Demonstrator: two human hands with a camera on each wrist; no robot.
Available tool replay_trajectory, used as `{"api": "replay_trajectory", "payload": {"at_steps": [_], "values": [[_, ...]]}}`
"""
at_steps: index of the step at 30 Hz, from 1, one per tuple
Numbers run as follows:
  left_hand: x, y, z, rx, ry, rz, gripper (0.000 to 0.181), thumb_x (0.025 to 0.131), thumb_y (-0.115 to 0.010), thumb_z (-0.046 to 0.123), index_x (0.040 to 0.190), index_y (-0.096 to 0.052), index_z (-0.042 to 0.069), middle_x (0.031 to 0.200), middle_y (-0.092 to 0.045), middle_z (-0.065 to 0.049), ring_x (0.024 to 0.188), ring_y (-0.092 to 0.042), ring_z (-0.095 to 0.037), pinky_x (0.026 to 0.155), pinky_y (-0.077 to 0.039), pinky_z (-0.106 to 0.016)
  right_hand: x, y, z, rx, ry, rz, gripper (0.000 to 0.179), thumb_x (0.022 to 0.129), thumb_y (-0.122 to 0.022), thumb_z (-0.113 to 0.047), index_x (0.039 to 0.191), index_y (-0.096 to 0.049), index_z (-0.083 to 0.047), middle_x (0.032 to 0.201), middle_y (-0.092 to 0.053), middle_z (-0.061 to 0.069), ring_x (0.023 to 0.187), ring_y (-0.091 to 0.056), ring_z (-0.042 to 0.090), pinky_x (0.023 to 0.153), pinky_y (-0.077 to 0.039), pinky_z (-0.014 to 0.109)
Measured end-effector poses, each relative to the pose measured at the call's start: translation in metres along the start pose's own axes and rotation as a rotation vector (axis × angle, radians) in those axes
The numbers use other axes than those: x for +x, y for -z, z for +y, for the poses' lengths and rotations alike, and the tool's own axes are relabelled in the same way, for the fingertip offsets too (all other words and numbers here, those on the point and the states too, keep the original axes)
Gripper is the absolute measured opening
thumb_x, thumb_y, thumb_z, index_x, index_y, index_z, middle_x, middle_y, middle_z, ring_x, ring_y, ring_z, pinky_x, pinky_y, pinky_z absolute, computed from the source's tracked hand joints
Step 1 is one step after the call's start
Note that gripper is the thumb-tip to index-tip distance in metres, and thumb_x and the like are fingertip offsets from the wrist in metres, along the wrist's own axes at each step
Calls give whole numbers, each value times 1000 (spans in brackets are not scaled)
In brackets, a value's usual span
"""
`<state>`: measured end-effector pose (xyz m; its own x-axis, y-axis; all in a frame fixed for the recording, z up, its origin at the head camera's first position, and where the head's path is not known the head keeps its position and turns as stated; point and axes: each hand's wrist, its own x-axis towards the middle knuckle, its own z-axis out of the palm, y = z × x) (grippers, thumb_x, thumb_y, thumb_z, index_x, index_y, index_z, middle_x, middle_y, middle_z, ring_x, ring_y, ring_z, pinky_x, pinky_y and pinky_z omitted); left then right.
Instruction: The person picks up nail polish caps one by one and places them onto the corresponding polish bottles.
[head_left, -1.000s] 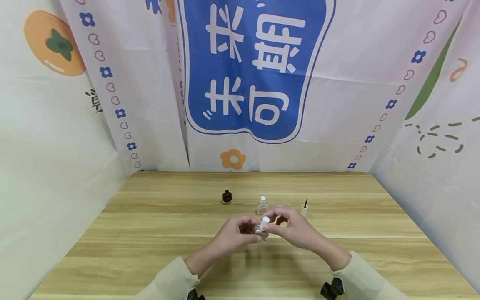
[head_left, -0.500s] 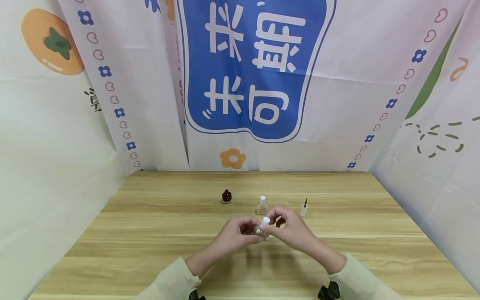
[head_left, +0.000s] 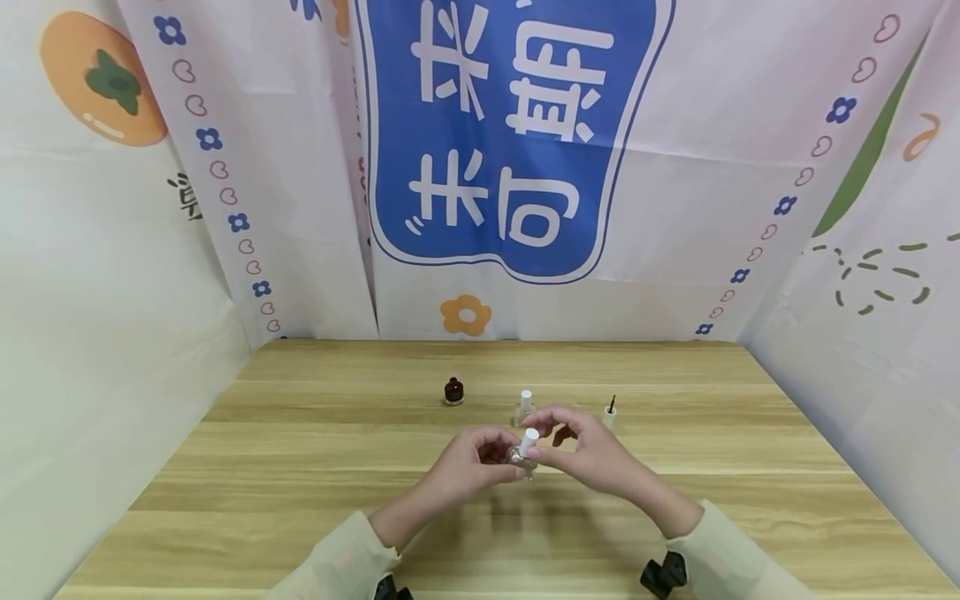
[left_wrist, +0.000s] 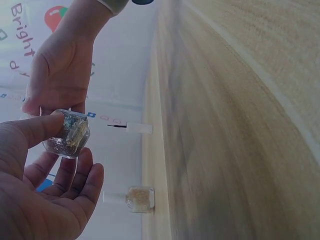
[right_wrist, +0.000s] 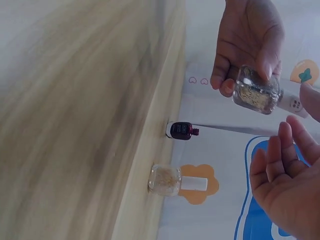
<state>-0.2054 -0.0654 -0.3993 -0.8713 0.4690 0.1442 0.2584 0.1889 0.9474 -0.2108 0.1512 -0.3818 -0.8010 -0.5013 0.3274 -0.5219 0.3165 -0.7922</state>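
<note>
My left hand (head_left: 468, 462) grips the glass body of a nail polish bottle (right_wrist: 256, 92) filled with glitter, held above the table. Its white cap (head_left: 529, 441) is on the bottle and points up, tilted slightly. My right hand (head_left: 588, 450) has its thumb and forefinger at this cap, pinching it from the right, while the other fingers lie loosely bent. In the right wrist view a small printed face shows on the cap. The left wrist view shows the left thumb pressed on the glass.
Behind the hands stands a second capped glitter polish bottle (right_wrist: 165, 180). An uncapped dark red bottle (head_left: 453, 392) stands farther back left. A white cap with its brush (head_left: 610, 412) pointing up stands on the wooden table (head_left: 300, 467) at right. Printed cloth (head_left: 675, 250) surrounds the table.
The left hand keeps its grip on the bottle. The right thumb moved across the cap, then back to the right, with small finger and wrist motions. The standing things stay in place.
</note>
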Motion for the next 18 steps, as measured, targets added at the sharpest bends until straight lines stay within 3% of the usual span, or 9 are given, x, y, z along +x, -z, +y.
{"api": "replay_trajectory", "payload": {"at_steps": [5, 18], "values": [[1, 1, 0, -7, 9, 5, 24, 81, -77, 4, 103, -69, 3, 89, -66, -2, 79, -57, -17, 67, -50, -23, 1, 6, 1, 9, 55, -64, 28, 92, -68, -17, 118, -65, -8, 100, -63, -1, 95, -56, 26, 80, -50, 33], [2, 0, 0, 0, -12, -10, 27, 79, -78, 2, 104, -68, 0, 91, -66, -5, 81, -58, -18, 69, -51, -22, 2, 7, 6, 17, 89, -130, 23, 95, -64, -19, 118, -68, -15, 114, -64, -4, 98, -57, 17, 79, -50, 33]]}}
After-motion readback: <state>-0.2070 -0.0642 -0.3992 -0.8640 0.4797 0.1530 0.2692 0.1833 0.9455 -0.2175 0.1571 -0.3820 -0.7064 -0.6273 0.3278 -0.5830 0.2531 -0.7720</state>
